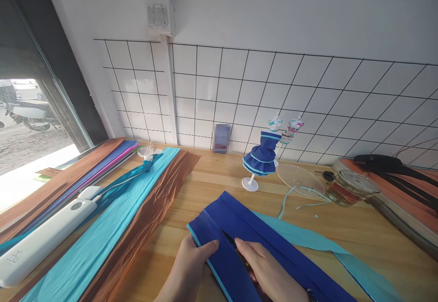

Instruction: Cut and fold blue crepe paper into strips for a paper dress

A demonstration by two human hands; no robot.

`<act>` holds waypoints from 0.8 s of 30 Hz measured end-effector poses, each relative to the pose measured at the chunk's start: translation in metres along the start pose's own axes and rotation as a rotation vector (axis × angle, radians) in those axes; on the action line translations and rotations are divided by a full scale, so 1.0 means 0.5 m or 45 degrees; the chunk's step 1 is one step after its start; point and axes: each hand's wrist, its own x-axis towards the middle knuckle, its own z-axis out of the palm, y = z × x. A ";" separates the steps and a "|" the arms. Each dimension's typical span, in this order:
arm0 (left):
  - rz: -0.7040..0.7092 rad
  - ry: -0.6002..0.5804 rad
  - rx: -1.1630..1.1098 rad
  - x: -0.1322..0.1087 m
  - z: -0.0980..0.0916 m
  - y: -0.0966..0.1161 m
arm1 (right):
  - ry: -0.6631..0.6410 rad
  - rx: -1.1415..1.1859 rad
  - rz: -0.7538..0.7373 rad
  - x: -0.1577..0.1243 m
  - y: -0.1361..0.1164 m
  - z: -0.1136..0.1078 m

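Observation:
A dark blue strip [219,222] with a light blue edge lies folded at the front of the table; whether it is paper or cloth I cannot tell. My left hand [191,265] grips its trimmed edge, thumb on top and fingers underneath. In my right hand [265,265] are dark scissors [228,237], their pointed tip lying against the blue strip. The handles are mostly hidden by my fingers. Behind, a small blue tiered dress [262,156] with light blue trim hangs on a miniature white stand [249,184].
Long turquoise [116,210] and brown sheets [164,192] cover the left, with a white electric device [48,236] and cord on top. A light blue strip [308,236] trails right. Beyond are a clear round plate [301,179], a glass jar [356,187] and a tiled wall [236,83].

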 end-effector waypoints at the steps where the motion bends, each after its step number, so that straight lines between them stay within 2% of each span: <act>1: -0.008 0.006 -0.001 0.002 -0.001 -0.002 | -0.006 0.014 -0.004 0.003 0.001 0.002; 9: -0.033 0.013 0.001 0.007 -0.002 -0.003 | -0.034 0.147 0.233 0.010 -0.036 0.006; 13: -0.030 -0.006 -0.032 0.002 0.002 0.000 | -0.075 0.135 0.263 0.013 -0.059 0.008; 24: -0.009 -0.004 -0.016 0.004 0.001 -0.002 | -0.080 0.109 0.366 0.018 -0.053 0.008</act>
